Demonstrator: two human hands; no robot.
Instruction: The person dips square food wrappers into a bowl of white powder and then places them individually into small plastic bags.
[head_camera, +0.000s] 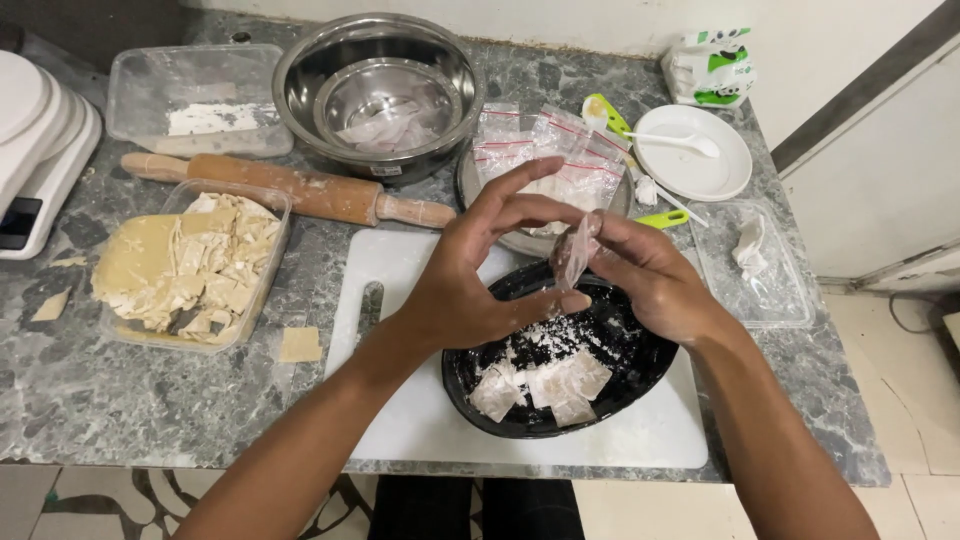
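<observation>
Grey marble table (130, 400) carries everything you work over. Your two hands meet above one black oval dish (640, 375), which sits on one white cutting board (400, 420). Your right hand (650, 275) has its grip pinched on a small clear bag (575, 250), held upright just above the dish; your left hand (470, 285) touches the same bag from the other side, thumb low and fingers spread, its grip not closed.

Inside the black dish lie about four floured dough squares (545, 385) and loose flour. One steel bowl (378, 92) holds what looks like crumpled clear plastic. One clear tub (190, 265) at your left is full of cut dough pieces; a second clear tub (195, 100) behind it holds a little flour. One wooden rolling pin (290, 188) lies between them. One round tray (540, 170) carries a heap of small red-striped zip bags, too overlapped to count. One white plate (695, 160) holds one white spoon (680, 142). One clear lid (755, 270) at the right bears a scrap of dough.
</observation>
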